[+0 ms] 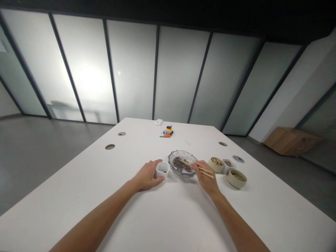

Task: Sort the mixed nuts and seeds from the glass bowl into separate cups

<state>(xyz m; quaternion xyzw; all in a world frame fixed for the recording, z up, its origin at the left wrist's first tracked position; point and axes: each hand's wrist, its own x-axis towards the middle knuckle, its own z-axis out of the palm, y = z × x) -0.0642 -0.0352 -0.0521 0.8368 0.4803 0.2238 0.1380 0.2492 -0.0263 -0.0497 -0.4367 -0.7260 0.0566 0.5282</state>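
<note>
My left hand [150,175] is closed around the side of a small white square cup [162,168] standing on the table. A small dark piece lies at the bottom of that cup. In my right hand [206,176] is a pair of wooden chopsticks [207,171], their tips reaching into a clear glass bowl [194,156]. Small dark seeds [181,165] with lighter streaks fill part of the bowl. Whether the tips pinch a seed is too small to tell. The bowl stands just right of the white cup.
Right of my right hand stand a cream bowl [215,169] of pale pieces, a white dish [229,168] with brown pieces and another cream bowl [236,182]. Farther back lie a yellow toy vehicle [168,130], an orange toy carrot [166,136] and a white box [159,122]. The white table [118,196] has several round holes.
</note>
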